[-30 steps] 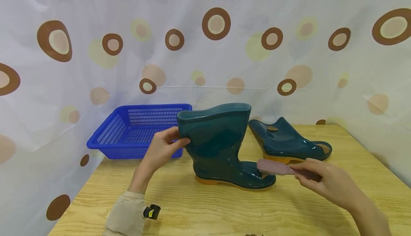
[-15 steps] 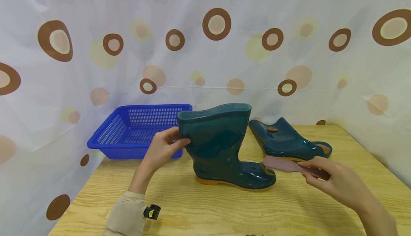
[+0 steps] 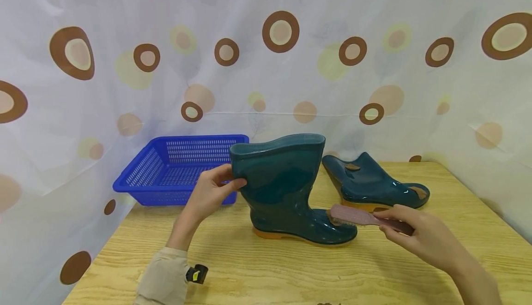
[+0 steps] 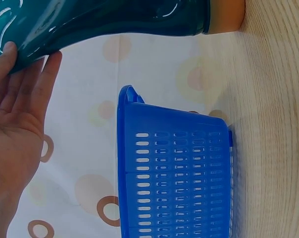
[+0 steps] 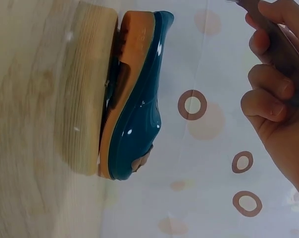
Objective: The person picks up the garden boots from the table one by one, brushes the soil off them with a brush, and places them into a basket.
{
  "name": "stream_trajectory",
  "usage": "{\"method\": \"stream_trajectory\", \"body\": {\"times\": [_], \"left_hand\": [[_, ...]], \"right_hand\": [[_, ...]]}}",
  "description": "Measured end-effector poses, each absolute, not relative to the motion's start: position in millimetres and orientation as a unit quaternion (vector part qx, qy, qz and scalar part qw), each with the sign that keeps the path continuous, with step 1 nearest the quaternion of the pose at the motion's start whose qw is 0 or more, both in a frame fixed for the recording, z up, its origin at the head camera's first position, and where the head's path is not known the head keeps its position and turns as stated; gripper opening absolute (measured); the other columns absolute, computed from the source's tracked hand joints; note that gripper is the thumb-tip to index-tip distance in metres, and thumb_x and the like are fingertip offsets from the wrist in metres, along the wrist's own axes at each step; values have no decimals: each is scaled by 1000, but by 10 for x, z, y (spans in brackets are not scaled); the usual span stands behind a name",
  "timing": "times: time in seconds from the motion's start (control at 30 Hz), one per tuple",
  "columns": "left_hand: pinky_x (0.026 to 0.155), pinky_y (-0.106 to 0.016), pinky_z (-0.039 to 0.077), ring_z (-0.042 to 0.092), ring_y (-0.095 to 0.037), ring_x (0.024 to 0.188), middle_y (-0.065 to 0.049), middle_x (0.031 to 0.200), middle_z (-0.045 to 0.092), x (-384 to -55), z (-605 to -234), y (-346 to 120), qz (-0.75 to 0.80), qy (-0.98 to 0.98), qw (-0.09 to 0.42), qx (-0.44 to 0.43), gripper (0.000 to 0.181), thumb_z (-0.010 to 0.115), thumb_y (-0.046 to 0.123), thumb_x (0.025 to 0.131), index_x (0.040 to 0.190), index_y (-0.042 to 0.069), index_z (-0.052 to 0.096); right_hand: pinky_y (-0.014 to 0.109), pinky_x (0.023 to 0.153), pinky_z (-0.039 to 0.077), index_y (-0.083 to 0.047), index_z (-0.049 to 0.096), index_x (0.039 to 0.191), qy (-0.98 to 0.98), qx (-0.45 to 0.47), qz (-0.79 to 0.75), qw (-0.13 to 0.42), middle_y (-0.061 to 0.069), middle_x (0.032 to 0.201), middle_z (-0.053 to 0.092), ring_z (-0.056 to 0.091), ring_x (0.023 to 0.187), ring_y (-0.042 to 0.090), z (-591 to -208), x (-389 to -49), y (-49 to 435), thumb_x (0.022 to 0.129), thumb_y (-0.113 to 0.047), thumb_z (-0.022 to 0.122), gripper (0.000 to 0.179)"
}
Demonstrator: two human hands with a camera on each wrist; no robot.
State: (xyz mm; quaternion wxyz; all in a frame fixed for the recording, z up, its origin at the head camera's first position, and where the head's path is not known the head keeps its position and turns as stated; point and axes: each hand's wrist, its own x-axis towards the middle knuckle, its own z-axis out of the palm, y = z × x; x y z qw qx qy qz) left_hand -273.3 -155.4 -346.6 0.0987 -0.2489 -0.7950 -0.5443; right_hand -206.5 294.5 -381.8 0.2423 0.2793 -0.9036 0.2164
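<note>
A dark green rain boot (image 3: 282,189) with an orange sole stands upright on the table. My left hand (image 3: 208,194) holds the back of its shaft, thumb on the near side and fingers behind; the left wrist view shows this grip on the boot (image 4: 100,17). In my right hand (image 3: 424,238) is the handle of a pinkish brush (image 3: 353,214), bristles down against the boot's toe. A brown patch shows beside the brush head. The right wrist view shows my right hand (image 5: 283,84) curled round the handle, with the brush head out of frame.
A second green boot (image 3: 370,187) lies at the back right, with brown patches on shaft and toe. A blue plastic basket (image 3: 166,188) stands at the back left. Behind the wooden table (image 3: 232,268) hangs a patterned curtain (image 3: 249,83).
My right hand moves the brush outward to the right along the boot's toe, then back left towards the ankle. My left hand and both boots stay where they were.
</note>
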Motion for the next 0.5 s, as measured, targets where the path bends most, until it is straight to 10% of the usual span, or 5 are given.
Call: {"method": "stream_trajectory", "body": {"times": [0.5], "left_hand": [[83,-28,59,69,-18,98,-9,107,74,-2732,-3463,-1552,-545,-796,97,-246,26,70,22,94,118,13,69]], "right_hand": [[10,57,43,-30,72,95,-929,204,186,246,-18,81,67,53,68,-10,-3769,-2028,3257,77,-11,82,29]]}}
